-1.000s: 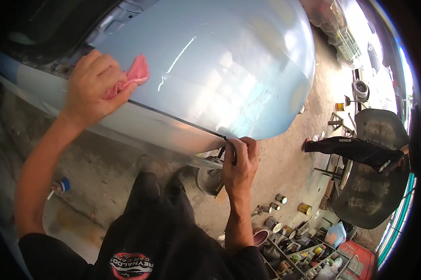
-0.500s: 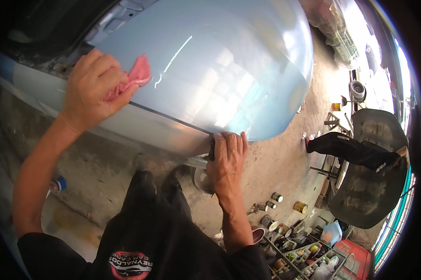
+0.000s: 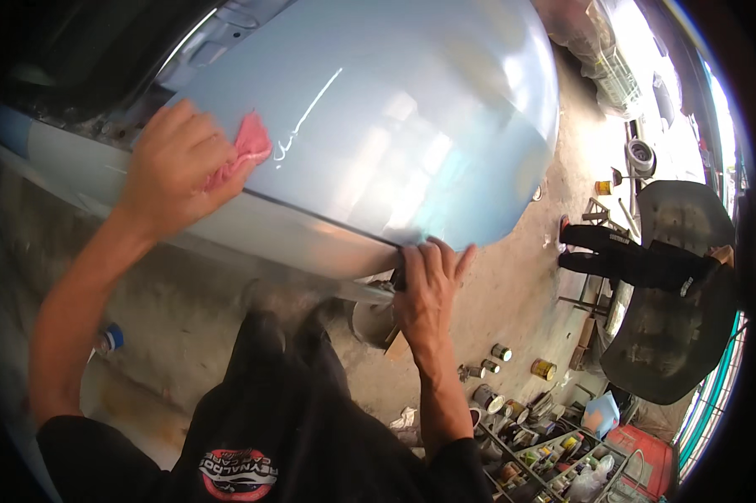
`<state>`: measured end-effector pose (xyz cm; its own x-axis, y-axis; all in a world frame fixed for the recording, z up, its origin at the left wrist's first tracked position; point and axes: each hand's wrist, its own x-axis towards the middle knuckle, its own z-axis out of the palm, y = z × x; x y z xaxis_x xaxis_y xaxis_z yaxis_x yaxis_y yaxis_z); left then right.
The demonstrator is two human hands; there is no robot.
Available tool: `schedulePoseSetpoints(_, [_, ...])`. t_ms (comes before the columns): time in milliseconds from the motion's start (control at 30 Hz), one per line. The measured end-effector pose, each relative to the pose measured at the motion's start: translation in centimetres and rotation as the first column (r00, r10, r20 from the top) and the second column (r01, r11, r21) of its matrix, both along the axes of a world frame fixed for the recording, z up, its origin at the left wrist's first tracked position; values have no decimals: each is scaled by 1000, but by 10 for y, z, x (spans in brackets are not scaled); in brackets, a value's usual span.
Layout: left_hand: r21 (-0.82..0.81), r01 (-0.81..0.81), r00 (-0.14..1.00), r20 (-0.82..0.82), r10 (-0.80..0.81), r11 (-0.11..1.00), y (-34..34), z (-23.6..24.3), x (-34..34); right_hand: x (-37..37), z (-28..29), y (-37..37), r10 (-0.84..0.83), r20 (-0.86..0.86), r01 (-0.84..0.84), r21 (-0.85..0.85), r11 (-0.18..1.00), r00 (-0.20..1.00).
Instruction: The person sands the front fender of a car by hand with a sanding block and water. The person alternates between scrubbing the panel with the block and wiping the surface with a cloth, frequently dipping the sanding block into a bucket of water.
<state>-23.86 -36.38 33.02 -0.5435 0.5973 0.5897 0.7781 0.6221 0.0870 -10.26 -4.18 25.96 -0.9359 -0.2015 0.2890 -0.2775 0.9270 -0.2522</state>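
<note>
A large light blue glossy car body panel (image 3: 395,126) fills the upper middle of the view. My left hand (image 3: 181,172) presses a pink cloth (image 3: 245,147) against the panel's left part. My right hand (image 3: 427,285) grips the panel's lower edge, fingers curled over it beside a small dark object that I cannot make out. Both forearms rise from my black shirt at the bottom.
Below the panel is a dusty concrete floor (image 3: 185,335). A blue-capped bottle (image 3: 108,339) lies at the left. Several paint tins (image 3: 512,360) and a cluttered rack (image 3: 554,453) sit at the lower right. Another person (image 3: 638,260) in dark clothes stands by a dark car part (image 3: 671,335).
My right hand has slid a little left along the panel's lower edge and spread its fingers. My left hand with the pink cloth has barely moved.
</note>
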Motion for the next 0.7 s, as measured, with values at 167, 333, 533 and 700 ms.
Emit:
schedulePoseSetpoints(167, [-64, -5, 1000, 1, 5, 998, -8, -4, 0, -20, 1, -50, 150, -68, -160, -178, 971, 986])
schedulePoseSetpoints(333, [-45, -10, 1000, 26, 11, 999, 3, -9, 9, 7, -16, 5, 26, -49, -31, -108, 994, 998])
schedulePoseSetpoints(533, [-25, -3, 1000, -7, 3, 1000, -4, -6, 1, -12, -6, -27, 123, -53, -129, -116, 985, 991])
schedulePoseSetpoints(700, [-52, -37, 999, 14, 37, 998, 3, -4, 9, 8, -26, 5, -34, -8, 33, -37, 999, 999])
